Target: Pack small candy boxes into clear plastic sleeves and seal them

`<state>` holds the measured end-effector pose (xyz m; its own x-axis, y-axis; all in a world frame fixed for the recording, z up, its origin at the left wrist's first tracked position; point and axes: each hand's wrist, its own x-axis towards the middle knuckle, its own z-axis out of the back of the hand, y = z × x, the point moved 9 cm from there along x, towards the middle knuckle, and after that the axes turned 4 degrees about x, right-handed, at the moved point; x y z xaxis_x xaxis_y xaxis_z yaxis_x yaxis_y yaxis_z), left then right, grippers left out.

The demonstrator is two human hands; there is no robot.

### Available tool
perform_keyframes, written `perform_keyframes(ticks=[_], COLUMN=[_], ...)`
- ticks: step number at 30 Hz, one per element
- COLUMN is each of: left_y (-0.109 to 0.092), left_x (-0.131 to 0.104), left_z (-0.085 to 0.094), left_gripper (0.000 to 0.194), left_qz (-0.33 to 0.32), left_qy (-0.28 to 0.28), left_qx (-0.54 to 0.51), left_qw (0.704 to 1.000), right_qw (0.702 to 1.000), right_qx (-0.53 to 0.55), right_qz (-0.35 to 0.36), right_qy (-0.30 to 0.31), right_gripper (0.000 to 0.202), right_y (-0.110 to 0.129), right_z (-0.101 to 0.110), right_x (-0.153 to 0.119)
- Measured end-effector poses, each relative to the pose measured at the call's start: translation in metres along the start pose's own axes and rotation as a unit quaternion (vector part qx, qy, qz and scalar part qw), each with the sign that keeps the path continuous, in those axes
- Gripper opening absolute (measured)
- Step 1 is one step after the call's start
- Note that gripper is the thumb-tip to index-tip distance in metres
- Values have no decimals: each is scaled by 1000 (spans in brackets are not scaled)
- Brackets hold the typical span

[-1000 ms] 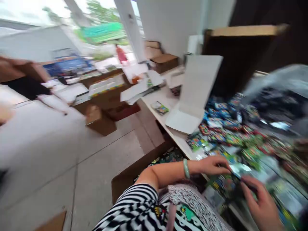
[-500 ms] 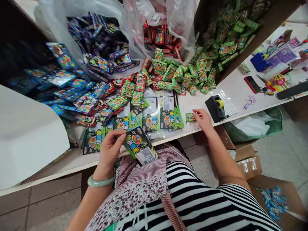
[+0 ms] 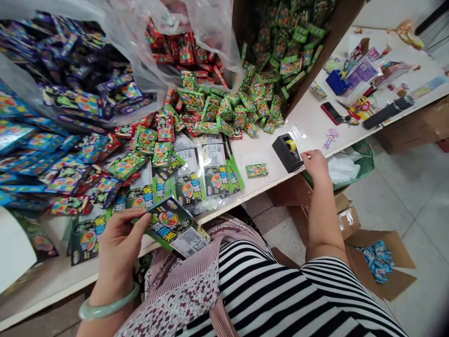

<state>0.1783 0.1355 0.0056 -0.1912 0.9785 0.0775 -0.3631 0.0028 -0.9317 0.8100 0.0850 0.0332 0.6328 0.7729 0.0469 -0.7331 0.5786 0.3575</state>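
My left hand (image 3: pixel 122 238), with a pale green bangle at the wrist, pinches the upper left corner of a flat black-and-green candy packet (image 3: pixel 171 224). A white barcode label shows on the packet, which is tilted over the table's front edge. My right hand (image 3: pixel 315 164) is at the front end of a black tape dispenser (image 3: pixel 286 152) with a yellow core. Its thumb and forefinger are pinched together; whatever is between them is too small to make out. A small green candy box (image 3: pixel 256 170) lies on the table left of the dispenser.
Similar packets (image 3: pixel 217 180) overlap along the front edge. Behind them are heaps of green boxes (image 3: pixel 224 112), red boxes (image 3: pixel 185 49), purple boxes (image 3: pixel 80 70) and blue boxes (image 3: pixel 21 135). Scissors (image 3: pixel 361 107) and a red-and-black phone (image 3: pixel 331 113) lie right. An open carton (image 3: pixel 396 243) stands on the floor.
My right hand has moved right, from the small green box to the tape dispenser's front end. My left hand keeps hold of the packet. The camera view has swung right.
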Motion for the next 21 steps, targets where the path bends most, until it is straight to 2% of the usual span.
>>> perform_keyframes(ticks=[2,4,7,9,12,14,18,21], left_y=[-3,-6,-6,-5,-6,-7,-6,-5], left_x=[0,0,1,2,2,1,0,-1], left_z=[-3,-5,-7,-6,-7,-8,-8,-6], left_gripper=[17,17,18,19,18,18,18,19], left_qz=[0,-2,-3,-8,-24,-31,-32,-32], left_qy=[2,1,5,6,5,12,12,17], left_qx=[2,7,11,8,5,7,13,11], left_qw=[1000,1000,1000,1000,1000,999,999,999], right_qw=[999,999,999,991,958,940,945,956], right_qx=[-14,-11,32,106,210,228,177,110], right_qz=[-8,-8,12,70,186,229,240,218], right_qy=[37,44,-20,-34,62,109,132,165], right_gripper=[27,26,29,27,19,15,18,19], right_y=[-6,-8,3,26,81,117,172,195], right_z=[-5,-4,10,9,-23,-50,-96,-125], right_x=[-2,-6,-15,-23,-38,-44,-35,-23])
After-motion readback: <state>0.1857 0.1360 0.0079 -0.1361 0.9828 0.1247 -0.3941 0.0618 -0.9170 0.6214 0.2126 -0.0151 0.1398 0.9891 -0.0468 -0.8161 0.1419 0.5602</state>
